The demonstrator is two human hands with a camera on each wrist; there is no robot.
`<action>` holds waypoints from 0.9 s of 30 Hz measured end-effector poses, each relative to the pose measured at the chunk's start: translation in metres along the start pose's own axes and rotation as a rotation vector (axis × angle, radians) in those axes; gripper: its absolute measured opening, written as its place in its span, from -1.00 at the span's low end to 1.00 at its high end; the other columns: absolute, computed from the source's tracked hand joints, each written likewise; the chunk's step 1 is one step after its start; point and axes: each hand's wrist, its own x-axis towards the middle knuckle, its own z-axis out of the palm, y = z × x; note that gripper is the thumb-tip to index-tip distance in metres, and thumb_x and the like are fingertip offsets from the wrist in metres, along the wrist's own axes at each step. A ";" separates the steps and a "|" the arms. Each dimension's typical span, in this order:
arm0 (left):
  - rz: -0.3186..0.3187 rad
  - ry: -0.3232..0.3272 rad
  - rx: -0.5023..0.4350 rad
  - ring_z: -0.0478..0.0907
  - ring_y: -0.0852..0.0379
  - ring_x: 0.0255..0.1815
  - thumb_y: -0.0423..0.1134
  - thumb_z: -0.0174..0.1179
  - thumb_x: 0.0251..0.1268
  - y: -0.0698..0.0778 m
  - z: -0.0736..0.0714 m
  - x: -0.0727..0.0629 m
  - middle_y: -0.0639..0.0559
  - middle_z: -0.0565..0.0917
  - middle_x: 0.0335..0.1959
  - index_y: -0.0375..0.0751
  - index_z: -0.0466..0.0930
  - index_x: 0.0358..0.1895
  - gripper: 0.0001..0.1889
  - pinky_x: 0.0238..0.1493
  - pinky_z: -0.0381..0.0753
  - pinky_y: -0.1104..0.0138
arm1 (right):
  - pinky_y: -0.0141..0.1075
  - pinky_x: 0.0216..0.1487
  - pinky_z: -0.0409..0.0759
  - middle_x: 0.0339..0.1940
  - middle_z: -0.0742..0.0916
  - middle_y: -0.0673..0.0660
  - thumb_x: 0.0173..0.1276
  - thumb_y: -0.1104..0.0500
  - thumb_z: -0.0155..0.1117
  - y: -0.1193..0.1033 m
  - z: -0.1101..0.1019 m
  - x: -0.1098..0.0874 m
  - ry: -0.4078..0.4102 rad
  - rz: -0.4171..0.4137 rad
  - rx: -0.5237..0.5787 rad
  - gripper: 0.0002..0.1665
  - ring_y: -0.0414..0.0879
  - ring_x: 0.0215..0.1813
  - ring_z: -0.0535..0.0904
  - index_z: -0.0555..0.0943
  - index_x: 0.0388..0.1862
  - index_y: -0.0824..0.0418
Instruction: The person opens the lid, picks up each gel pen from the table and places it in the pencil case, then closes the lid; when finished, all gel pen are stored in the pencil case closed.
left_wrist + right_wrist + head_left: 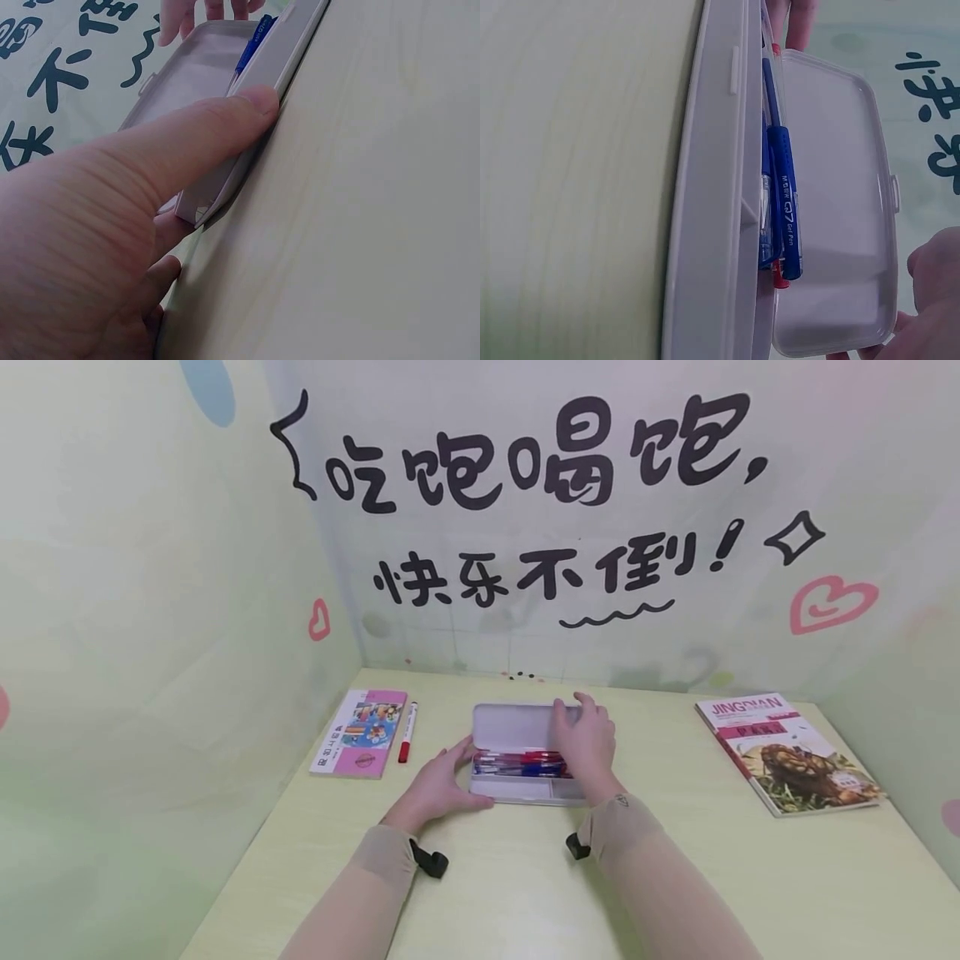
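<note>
A pale pencil case lies on the table with its lid raised at the back. Several blue pens and red pens fill its rear compartment; one blue gel pen tops the pile in the right wrist view. My left hand grips the case's left end, thumb along the front wall and fingers round the corner. At the lid's right end, my right hand holds the lid, its fingers partly hidden behind it. The case's right end is hidden by that hand.
Left of the case lie a pink-and-white book and a white marker with a red cap. A magazine lies at the right. Printed wall sheets border the table at the back and sides.
</note>
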 end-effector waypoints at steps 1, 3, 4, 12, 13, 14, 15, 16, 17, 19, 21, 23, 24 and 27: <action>-0.002 0.002 0.002 0.01 -0.32 0.87 0.26 0.77 -0.14 0.000 0.000 0.000 0.25 0.44 0.71 0.23 0.07 0.82 0.41 0.83 0.05 -0.35 | 0.37 0.56 0.51 0.56 0.56 0.39 0.68 -0.33 0.05 0.001 0.000 0.000 0.004 0.005 0.018 -0.21 0.41 0.54 0.46 0.46 0.65 0.11; -0.002 0.005 0.006 0.01 -0.33 0.87 0.25 0.77 -0.14 0.000 0.000 0.000 0.23 0.44 0.71 0.20 0.07 0.82 0.41 0.82 0.05 -0.36 | 0.35 0.54 0.52 0.51 0.59 0.36 0.68 -0.32 0.07 0.002 -0.001 0.000 0.010 0.010 0.051 -0.27 0.38 0.52 0.48 0.54 0.56 0.10; -0.001 0.006 0.009 0.02 -0.33 0.87 0.25 0.77 -0.14 0.000 0.000 0.000 0.23 0.43 0.72 0.19 0.07 0.83 0.41 0.82 0.05 -0.36 | 0.34 0.52 0.52 0.49 0.60 0.36 0.68 -0.30 0.09 0.002 -0.001 -0.001 0.010 0.010 0.063 -0.30 0.37 0.50 0.49 0.57 0.53 0.10; 0.022 0.021 0.013 0.04 -0.29 0.87 0.29 0.77 -0.15 -0.003 0.002 0.000 0.24 0.47 0.69 0.16 0.08 0.82 0.42 0.85 0.05 -0.28 | 0.29 0.63 0.48 0.44 0.64 0.31 0.65 -0.20 0.23 0.007 -0.011 -0.012 -0.015 -0.012 0.183 -0.43 0.29 0.50 0.51 0.63 0.38 0.14; 0.024 0.022 0.012 0.04 -0.29 0.87 0.28 0.77 -0.15 -0.003 0.002 0.000 0.24 0.48 0.68 0.16 0.08 0.82 0.42 0.85 0.05 -0.27 | 0.27 0.61 0.50 0.44 0.64 0.30 0.64 -0.19 0.24 0.008 -0.012 -0.014 -0.022 -0.018 0.200 -0.44 0.28 0.49 0.51 0.63 0.38 0.14; 0.026 0.022 0.009 0.05 -0.28 0.87 0.28 0.77 -0.15 -0.003 0.002 0.000 0.24 0.50 0.67 0.16 0.08 0.82 0.42 0.86 0.05 -0.27 | 0.25 0.58 0.52 0.44 0.63 0.29 0.64 -0.18 0.24 0.010 -0.014 -0.016 -0.029 -0.027 0.214 -0.44 0.26 0.46 0.52 0.62 0.38 0.14; 0.028 0.022 0.006 0.06 -0.27 0.87 0.27 0.77 -0.16 -0.003 0.002 0.000 0.25 0.51 0.66 0.17 0.08 0.82 0.42 0.86 0.05 -0.26 | 0.23 0.53 0.55 0.43 0.64 0.29 0.64 -0.17 0.24 0.011 -0.015 -0.018 -0.036 -0.040 0.225 -0.44 0.24 0.43 0.52 0.61 0.39 0.14; 0.031 0.022 0.004 0.06 -0.26 0.87 0.27 0.78 -0.16 -0.003 0.002 0.000 0.24 0.52 0.65 0.17 0.08 0.82 0.42 0.86 0.04 -0.25 | 0.19 0.48 0.57 0.42 0.65 0.29 0.64 -0.16 0.26 0.013 -0.017 -0.020 -0.042 -0.056 0.238 -0.45 0.23 0.39 0.53 0.61 0.39 0.15; 0.037 0.021 0.000 0.07 -0.26 0.86 0.26 0.78 -0.15 -0.003 0.002 0.000 0.23 0.54 0.65 0.17 0.07 0.82 0.42 0.86 0.04 -0.25 | 0.14 0.42 0.57 0.40 0.65 0.28 0.64 -0.15 0.27 0.015 -0.018 -0.022 -0.048 -0.072 0.250 -0.46 0.22 0.35 0.53 0.61 0.39 0.15; 0.047 0.018 -0.008 0.08 -0.24 0.86 0.26 0.77 -0.14 -0.002 0.001 0.000 0.21 0.55 0.64 0.19 0.07 0.83 0.41 0.87 0.02 -0.24 | 0.04 0.33 0.56 0.37 0.66 0.26 0.64 -0.14 0.28 0.020 -0.021 -0.025 -0.061 -0.106 0.256 -0.46 0.20 0.31 0.53 0.60 0.39 0.14; 0.048 0.015 -0.016 0.08 -0.24 0.86 0.29 0.76 -0.13 -0.002 0.001 -0.001 0.19 0.54 0.65 0.25 0.06 0.82 0.40 0.87 0.01 -0.24 | -0.06 0.27 0.55 0.34 0.69 0.25 0.63 -0.12 0.30 0.025 -0.023 -0.027 -0.075 -0.139 0.250 -0.46 0.17 0.30 0.54 0.60 0.40 0.14; 0.040 0.015 -0.026 0.06 -0.27 0.86 0.35 0.72 -0.10 -0.003 0.001 -0.002 0.16 0.50 0.68 0.30 0.08 0.81 0.37 0.86 0.02 -0.28 | -0.16 0.19 0.55 0.31 0.71 0.23 0.62 -0.11 0.34 0.030 -0.026 -0.029 -0.091 -0.167 0.240 -0.48 0.14 0.29 0.55 0.61 0.39 0.12; 0.033 0.020 -0.034 0.08 -0.27 0.86 0.38 0.70 -0.09 -0.003 0.001 -0.002 0.15 0.48 0.69 0.33 0.09 0.81 0.34 0.84 0.04 -0.30 | -0.19 0.16 0.56 0.30 0.72 0.22 0.62 -0.11 0.35 0.033 -0.027 -0.031 -0.098 -0.182 0.230 -0.48 0.12 0.28 0.57 0.62 0.38 0.12; 0.031 0.047 -0.082 0.13 -0.28 0.84 0.45 0.62 0.01 -0.005 0.000 -0.003 0.11 0.44 0.72 0.39 0.19 0.77 0.21 0.80 0.12 -0.35 | -0.21 0.08 0.59 0.25 0.75 0.22 0.59 -0.06 0.40 0.040 -0.032 -0.035 -0.117 -0.236 0.204 -0.50 0.09 0.25 0.61 0.66 0.35 0.15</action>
